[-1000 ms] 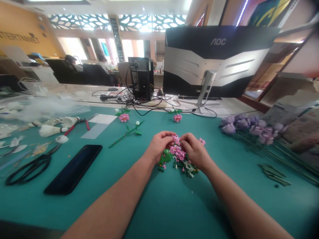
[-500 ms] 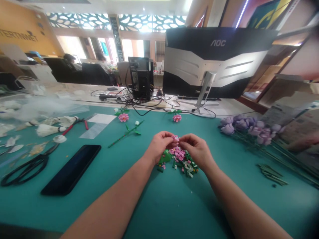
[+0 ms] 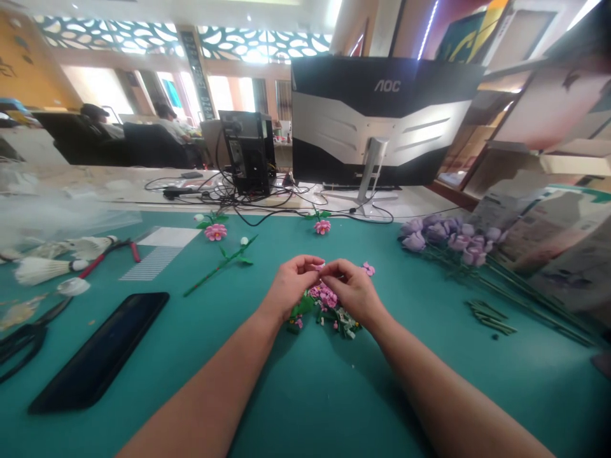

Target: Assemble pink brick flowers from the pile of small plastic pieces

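Note:
My left hand (image 3: 296, 283) and my right hand (image 3: 352, 287) meet over a pile of small building bricks. Both are closed in a pinch, fingertips together on a small pink flower piece (image 3: 320, 267), mostly covered by the fingers. Under them lie pink bricks (image 3: 325, 295), with green and white bricks (image 3: 347, 323) at the near side and a green leaf piece (image 3: 302, 306) by my left hand. A separate pink petal piece (image 3: 368, 268) rests on the mat just beyond my right hand.
Brick flowers (image 3: 216, 232) (image 3: 322, 227) and a green brick stem (image 3: 222, 264) lie farther back. A phone (image 3: 102, 350), scissors (image 3: 23, 343) and shuttlecocks (image 3: 48, 271) are left. Purple flowers (image 3: 449, 236) and green stem pieces (image 3: 489, 317) are right. A monitor (image 3: 382, 121) stands behind.
The view has turned right, so everything sits farther left. My hands stay pinched close together over the pile. A pink petal piece now shows beyond my right hand.

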`<control>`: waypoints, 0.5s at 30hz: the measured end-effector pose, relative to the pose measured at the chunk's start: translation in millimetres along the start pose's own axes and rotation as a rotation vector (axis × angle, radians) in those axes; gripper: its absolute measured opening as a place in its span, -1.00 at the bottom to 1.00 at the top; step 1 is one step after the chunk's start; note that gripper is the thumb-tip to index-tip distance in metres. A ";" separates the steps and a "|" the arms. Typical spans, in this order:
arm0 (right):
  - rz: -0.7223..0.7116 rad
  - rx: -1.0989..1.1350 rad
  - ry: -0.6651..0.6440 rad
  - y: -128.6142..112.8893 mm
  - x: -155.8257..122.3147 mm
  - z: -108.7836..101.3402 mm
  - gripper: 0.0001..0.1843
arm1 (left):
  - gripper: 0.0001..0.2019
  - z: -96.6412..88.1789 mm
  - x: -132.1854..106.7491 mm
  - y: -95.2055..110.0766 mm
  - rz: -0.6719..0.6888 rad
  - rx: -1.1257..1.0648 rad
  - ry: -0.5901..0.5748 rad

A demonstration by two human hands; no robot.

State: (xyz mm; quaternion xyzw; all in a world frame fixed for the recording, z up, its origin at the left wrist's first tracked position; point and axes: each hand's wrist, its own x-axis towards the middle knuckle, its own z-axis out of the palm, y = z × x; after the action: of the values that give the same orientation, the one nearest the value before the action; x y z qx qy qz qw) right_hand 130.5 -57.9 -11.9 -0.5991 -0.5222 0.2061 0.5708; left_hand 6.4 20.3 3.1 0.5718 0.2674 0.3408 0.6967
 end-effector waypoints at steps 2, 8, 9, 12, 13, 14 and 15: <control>0.005 0.023 0.015 0.4 0.5 -1.2 -0.89 | -0.76 0.0 -0.4 0.4 -0.005 0.019 -0.013; 0.098 0.185 0.005 -1.4 2.2 -3.0 -0.84 | -0.77 0.0 -0.6 -0.5 -0.025 0.048 -0.012; 0.110 0.200 0.003 -2.5 2.2 -3.0 -0.83 | -0.77 0.0 -0.4 -1.0 -0.025 0.041 -0.010; 0.132 0.250 -0.009 -7.4 1.5 -2.5 -0.80 | -0.78 -0.3 0.2 -2.9 -0.022 0.030 -0.011; 0.138 0.260 -0.010 -9.5 1.2 -2.3 -0.79 | -0.78 -0.4 0.4 -3.5 -0.022 0.027 -0.009; 0.146 0.261 -0.003 -11.6 1.0 -2.2 -0.78 | -0.78 -0.5 0.5 -3.9 -0.022 0.024 -0.008; 0.154 0.255 0.006 -13.6 0.9 -2.2 -0.77 | -0.79 -0.5 0.5 -4.2 -0.024 0.019 -0.005</control>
State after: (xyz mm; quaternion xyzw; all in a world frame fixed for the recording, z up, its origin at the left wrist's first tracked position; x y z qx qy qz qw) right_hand 127.4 -60.9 1.2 -0.5607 -0.4425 0.3123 0.6263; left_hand 7.1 20.5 -1.1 0.5760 0.2756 0.3286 0.6959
